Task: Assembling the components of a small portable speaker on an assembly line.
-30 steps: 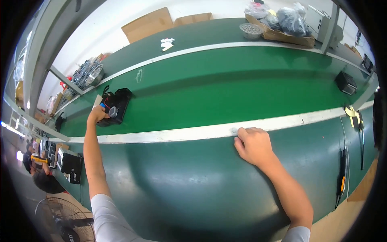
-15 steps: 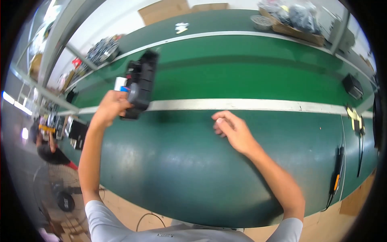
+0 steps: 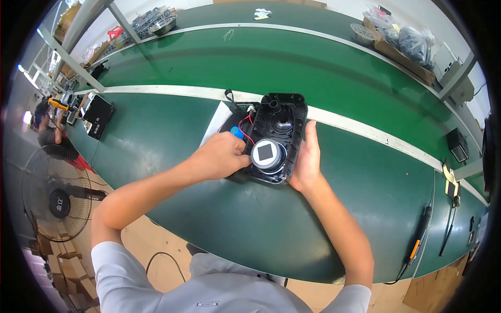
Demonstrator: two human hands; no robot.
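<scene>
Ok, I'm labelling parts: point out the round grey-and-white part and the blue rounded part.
Round grey-and-white part (image 3: 266, 152): head view, dark square centring its face.
Blue rounded part (image 3: 237, 132): head view, its exposed side.

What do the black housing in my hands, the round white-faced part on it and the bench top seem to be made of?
Black housing: probably moulded plastic, semi-gloss, judging by its recesses and thin walls. Round white-faced part: perhaps metal, as its smooth grey rim catches light. Bench top: a smooth green sheet with soft glare, laminate or rubber, I can't tell which.
</scene>
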